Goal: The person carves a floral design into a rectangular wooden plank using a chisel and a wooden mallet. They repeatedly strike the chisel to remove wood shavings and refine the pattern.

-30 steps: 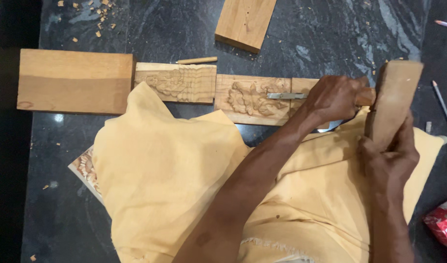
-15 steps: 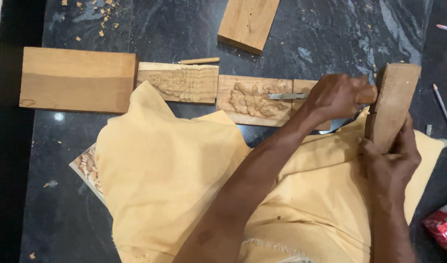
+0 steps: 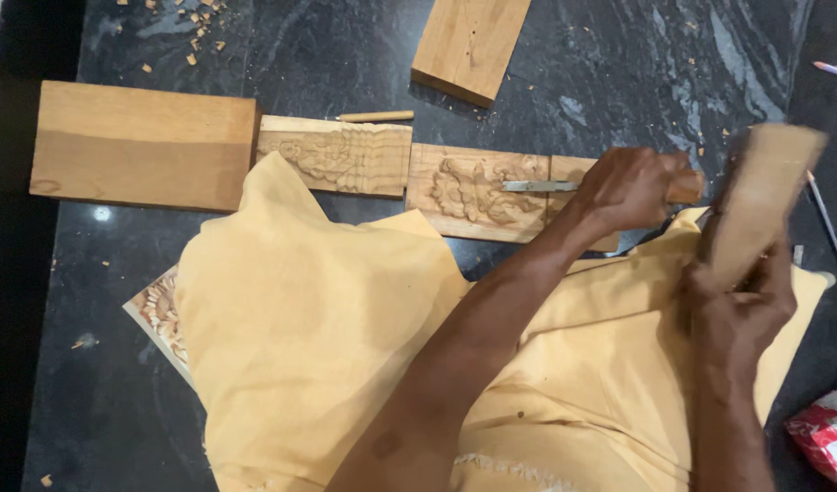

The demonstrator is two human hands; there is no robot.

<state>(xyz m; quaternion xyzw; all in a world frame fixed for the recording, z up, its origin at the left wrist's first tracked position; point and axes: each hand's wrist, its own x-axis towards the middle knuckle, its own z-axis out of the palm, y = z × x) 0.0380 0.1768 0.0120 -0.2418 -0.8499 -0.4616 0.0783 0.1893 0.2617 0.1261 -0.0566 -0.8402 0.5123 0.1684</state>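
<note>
Head view: left hand fingers wrap the chisel, hiding most of its handle; blade tip rests on the carved wood panel. Right hand fingers clasp a motion-blurred wooden mallet block. Yellow cloth covers another carving's lower part.

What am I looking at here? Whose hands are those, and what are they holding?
The camera sits on a person's head and looks down at their own two hands above a dark stone floor. The left hand grips a chisel by its wooden handle, with the metal blade lying on a carved wooden panel. The right hand holds a wooden block like a mallet; it looks blurry. A yellow cloth covers the lap. Nearby lie another carved panel, plain wooden boards and wood chips.
</note>
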